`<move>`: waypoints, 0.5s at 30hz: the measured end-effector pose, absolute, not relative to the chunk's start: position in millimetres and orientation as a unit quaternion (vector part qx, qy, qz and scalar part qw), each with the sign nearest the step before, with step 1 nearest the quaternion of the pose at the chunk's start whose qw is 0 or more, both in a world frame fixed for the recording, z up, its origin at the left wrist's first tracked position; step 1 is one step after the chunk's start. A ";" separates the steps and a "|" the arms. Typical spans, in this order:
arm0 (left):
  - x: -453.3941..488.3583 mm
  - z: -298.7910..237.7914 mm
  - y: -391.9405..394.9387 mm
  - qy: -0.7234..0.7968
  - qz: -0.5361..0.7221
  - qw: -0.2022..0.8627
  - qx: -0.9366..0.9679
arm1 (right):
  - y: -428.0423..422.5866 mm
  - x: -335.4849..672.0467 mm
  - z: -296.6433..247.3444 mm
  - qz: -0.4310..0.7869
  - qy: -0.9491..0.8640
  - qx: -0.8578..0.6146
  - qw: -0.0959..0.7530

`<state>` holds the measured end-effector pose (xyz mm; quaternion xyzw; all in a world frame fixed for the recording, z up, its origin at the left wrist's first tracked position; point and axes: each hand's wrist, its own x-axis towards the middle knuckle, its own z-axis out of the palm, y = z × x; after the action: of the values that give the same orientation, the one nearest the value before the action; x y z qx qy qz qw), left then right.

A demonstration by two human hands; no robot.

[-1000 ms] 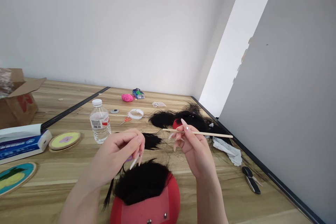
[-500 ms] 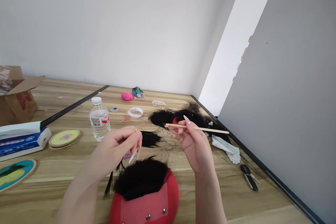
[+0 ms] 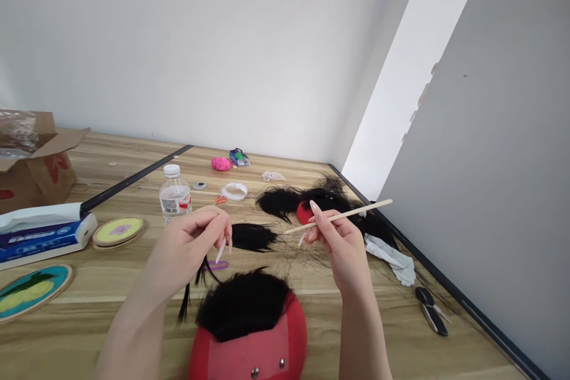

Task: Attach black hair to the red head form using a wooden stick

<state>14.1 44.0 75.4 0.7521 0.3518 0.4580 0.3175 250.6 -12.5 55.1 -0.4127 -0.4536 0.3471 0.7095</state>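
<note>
While pinching the wooden stick (image 3: 356, 211) between thumb and fingers of the right hand (image 3: 341, 243), beyond the red block (image 3: 297, 332) and to its right, is pointing the lower end leftward. For good control, probably is needing a light grip, a steady wrist and a free tip. Is holding the stick across the right fingertips, apart from the block. Beyond the block's left side, is curling the left hand (image 3: 196, 240); cannot tell whether gripping the black strands (image 3: 184, 309).
</note>
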 end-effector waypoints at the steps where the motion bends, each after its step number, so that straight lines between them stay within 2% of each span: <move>1: 14.5 75.9 43.0 0.351 0.461 0.318 0.751 | -13.2 249.6 55.9 0.335 -0.462 -0.430 0.699; 8: 19.5 74.1 44.7 0.338 0.465 0.315 0.755 | -17.7 241.0 60.8 0.247 -0.461 -0.565 0.638; 15: 24.7 75.8 42.5 0.337 0.463 0.303 0.761 | -17.3 244.7 57.8 0.218 -0.493 -0.611 0.580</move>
<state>24.7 42.5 75.8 0.7612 0.3375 0.4634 0.3033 244.7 -17.3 57.8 -0.6105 -0.4930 0.2184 0.5801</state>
